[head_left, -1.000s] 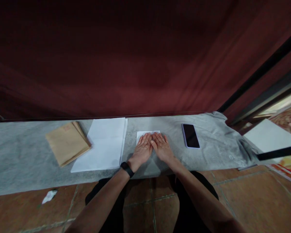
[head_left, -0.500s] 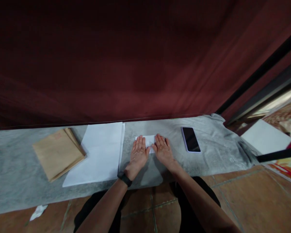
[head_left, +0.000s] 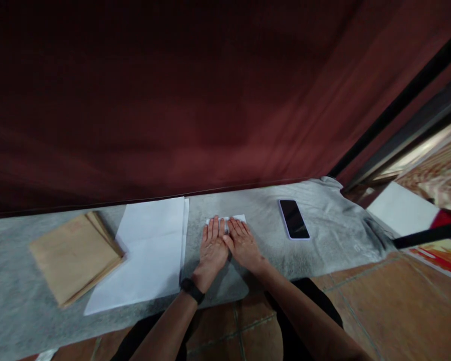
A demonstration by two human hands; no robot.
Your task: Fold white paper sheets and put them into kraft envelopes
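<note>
A small piece of white paper [head_left: 240, 218] lies on the grey cloth, mostly covered by my hands. My left hand [head_left: 212, 246] is flat on its left part, fingers stretched forward. On its right part my right hand [head_left: 244, 245] also lies flat, fingers extended, its thumb meeting the left hand. Only the paper's far edge and corners show. To the left of my hands rests a stack of large white sheets [head_left: 146, 250], and a purple-edged phone [head_left: 294, 219] lies to the right.
Brown paper envelopes [head_left: 75, 255] overlap the white sheets' left side. The grey cloth [head_left: 263, 200] covers a long narrow bench against a dark red curtain [head_left: 210, 125]. A black pole [head_left: 398, 103] slants at the right. Below is a tiled floor [head_left: 406, 296].
My hands have come closer together on the small paper, the right one moving left until the thumbs meet. The view has shifted and tilted slightly.
</note>
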